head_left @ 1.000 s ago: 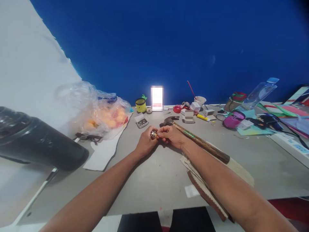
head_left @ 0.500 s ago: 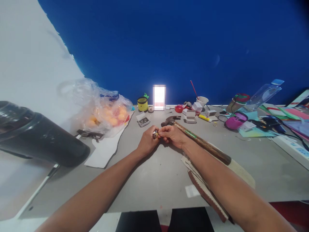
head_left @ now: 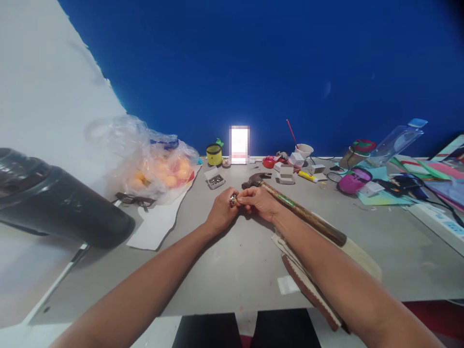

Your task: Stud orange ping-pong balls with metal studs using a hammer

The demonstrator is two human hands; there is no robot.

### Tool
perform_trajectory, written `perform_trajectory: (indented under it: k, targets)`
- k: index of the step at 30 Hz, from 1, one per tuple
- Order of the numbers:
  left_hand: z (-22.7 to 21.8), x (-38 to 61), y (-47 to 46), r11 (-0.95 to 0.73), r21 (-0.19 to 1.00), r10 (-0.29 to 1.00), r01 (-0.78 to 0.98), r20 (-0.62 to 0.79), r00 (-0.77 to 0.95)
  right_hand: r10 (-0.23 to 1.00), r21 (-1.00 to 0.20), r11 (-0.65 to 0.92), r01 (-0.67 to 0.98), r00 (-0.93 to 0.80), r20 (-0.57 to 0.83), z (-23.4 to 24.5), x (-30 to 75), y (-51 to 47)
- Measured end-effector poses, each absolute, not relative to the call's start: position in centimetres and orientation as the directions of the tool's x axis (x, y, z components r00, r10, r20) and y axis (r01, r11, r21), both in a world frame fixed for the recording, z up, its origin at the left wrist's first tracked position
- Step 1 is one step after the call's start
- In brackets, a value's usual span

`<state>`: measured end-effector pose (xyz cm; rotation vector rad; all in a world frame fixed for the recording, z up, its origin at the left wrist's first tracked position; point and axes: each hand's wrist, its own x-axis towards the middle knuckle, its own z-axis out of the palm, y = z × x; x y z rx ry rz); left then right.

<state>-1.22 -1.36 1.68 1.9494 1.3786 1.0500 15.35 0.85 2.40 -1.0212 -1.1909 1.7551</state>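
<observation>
My left hand (head_left: 221,213) and my right hand (head_left: 258,202) meet over the middle of the grey table (head_left: 235,261). Both have their fingers closed on a small shiny round object (head_left: 233,200) held between them. What the object is I cannot make out. A hammer (head_left: 295,209) with a wooden handle lies just behind my right hand, head to the left. Under my right forearm lies a flat tan piece with a dark red edge (head_left: 311,285).
A large black object (head_left: 61,203) lies at the left. A clear bag of orange fruit (head_left: 155,169), glasses (head_left: 132,199), a small tray of metal bits (head_left: 216,181), a yellow cup (head_left: 213,155), small boxes (head_left: 286,174), a bottle (head_left: 395,142) and coloured paper (head_left: 427,169) line the back and right.
The hands stay together on the small object. The view has shifted slightly; nothing else has moved.
</observation>
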Motion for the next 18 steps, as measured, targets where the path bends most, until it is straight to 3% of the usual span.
perform_trajectory:
  k: [18]
  targets:
    - [1.65,-0.98,-1.27,-0.309,0.767,0.950,0.562,0.278,0.143,0.910,-0.948,-0.295,-0.122,-0.338,-0.240,3.06,14.83,0.50]
